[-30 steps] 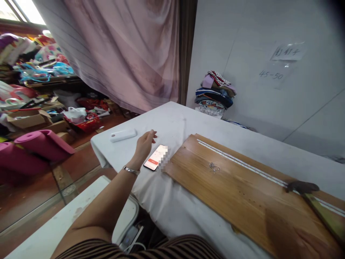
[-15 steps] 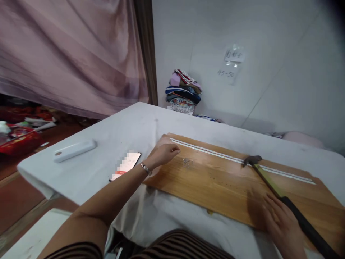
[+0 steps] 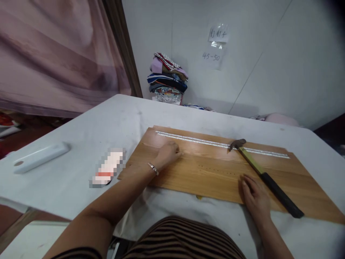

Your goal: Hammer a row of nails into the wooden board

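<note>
The wooden board [image 3: 215,176] lies on the tabletop [image 3: 107,122], with a metal strip [image 3: 205,142] along its far edge. The left hand [image 3: 167,154] rests on it with fingers curled under; I cannot tell if it pinches anything. The right hand [image 3: 256,197] lies flat, fingers together, just beside the hammer [image 3: 265,176]. A phone [image 3: 107,169] sits left of the board.

Hammer [image 3: 265,176] across board's [image 3: 215,172] right half

A white oblong case [image 3: 40,157] and a phone [image 3: 107,172] lie on the white-covered tabletop [image 3: 115,118], with folded fabrics [image 3: 167,81] stacked beyond, beside a pink curtain [image 3: 54,54].
</note>
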Demonstrator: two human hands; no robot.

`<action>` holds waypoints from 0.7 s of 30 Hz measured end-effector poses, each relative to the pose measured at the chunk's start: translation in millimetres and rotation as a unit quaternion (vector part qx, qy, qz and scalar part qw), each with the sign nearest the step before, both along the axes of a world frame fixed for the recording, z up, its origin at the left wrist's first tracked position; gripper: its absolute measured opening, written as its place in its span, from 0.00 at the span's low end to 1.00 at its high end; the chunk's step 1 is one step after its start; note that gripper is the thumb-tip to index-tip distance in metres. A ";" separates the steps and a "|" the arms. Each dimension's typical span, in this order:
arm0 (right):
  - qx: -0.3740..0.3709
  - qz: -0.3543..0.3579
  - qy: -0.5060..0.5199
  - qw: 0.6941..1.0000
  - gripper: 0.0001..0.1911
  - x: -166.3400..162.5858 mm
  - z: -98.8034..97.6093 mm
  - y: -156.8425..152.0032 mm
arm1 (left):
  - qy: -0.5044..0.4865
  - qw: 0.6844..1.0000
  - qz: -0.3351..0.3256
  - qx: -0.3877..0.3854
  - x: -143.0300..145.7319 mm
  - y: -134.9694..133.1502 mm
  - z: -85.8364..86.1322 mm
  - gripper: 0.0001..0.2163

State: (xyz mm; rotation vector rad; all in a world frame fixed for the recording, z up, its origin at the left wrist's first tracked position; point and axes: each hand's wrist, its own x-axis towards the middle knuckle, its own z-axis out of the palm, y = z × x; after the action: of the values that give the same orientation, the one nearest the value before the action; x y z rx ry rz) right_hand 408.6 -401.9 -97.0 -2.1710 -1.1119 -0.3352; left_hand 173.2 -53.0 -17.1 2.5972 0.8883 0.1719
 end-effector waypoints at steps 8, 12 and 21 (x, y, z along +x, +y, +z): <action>-0.005 -0.013 -0.009 1.000 0.21 -5.9 3.2 1.5 | 0.087 0.996 -0.003 0.015 19.6 -7.4 5.2 0.10; -0.005 -0.018 0.000 1.000 0.19 -7.3 2.4 2.5 | 0.129 0.990 -0.032 0.035 21.0 -9.1 6.8 0.11; -0.010 -0.007 0.027 1.000 0.20 -6.1 8.7 7.7 | 0.169 0.969 -0.135 0.117 19.6 -8.4 9.4 0.13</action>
State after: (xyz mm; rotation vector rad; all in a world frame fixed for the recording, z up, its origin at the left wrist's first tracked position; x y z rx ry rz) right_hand 402.5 -394.3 -88.3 -2.1924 -1.0743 -0.2707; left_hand 192.8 -61.4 -7.7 2.9940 0.6370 -0.2644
